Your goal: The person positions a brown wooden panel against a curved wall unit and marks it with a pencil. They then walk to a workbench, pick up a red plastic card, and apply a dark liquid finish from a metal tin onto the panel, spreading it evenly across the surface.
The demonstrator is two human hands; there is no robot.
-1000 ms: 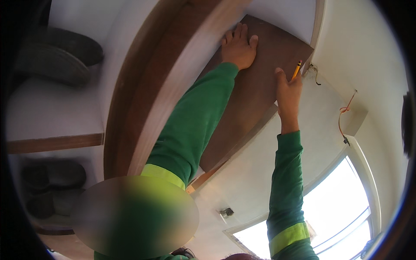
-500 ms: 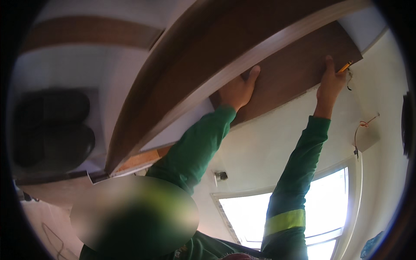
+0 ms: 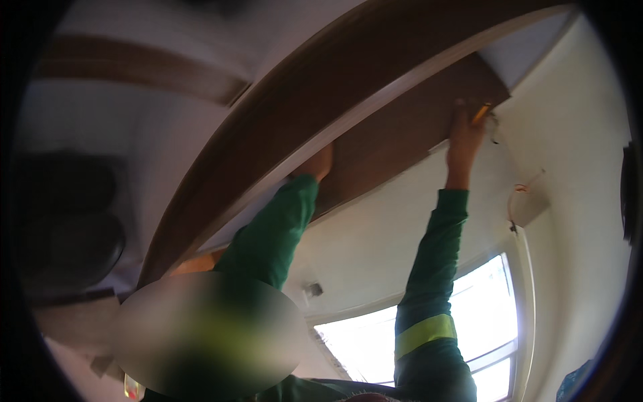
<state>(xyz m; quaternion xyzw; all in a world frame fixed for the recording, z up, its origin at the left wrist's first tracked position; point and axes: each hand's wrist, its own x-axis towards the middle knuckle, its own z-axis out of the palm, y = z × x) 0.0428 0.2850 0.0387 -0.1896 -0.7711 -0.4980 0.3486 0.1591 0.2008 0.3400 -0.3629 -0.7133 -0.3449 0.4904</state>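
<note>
Both my arms, in green sleeves, reach up to a dark brown wooden panel (image 3: 395, 134). My right hand (image 3: 464, 144) is at the panel's lower edge near its far right corner, with the fingers closed and a thin yellow pencil (image 3: 481, 112) sticking out of them. My left hand (image 3: 320, 163) is against the panel's left part. Its fingers and thumb are hidden behind a long, curved brown board (image 3: 288, 114) with a lighter edge, which crosses in front of the panel.
A bright window (image 3: 415, 321) lies below the panel. A wire (image 3: 514, 208) hangs from the pale wall (image 3: 576, 167) at the right. Dark rounded shapes (image 3: 67, 248) sit in a compartment at the left, under another brown board (image 3: 140, 67). A blurred oval covers the lower left.
The whole view has swung, so panel, hands and window sit further left. My left thumb, seen on the panel before, is now hidden by the curved board. My right hand keeps its place.
</note>
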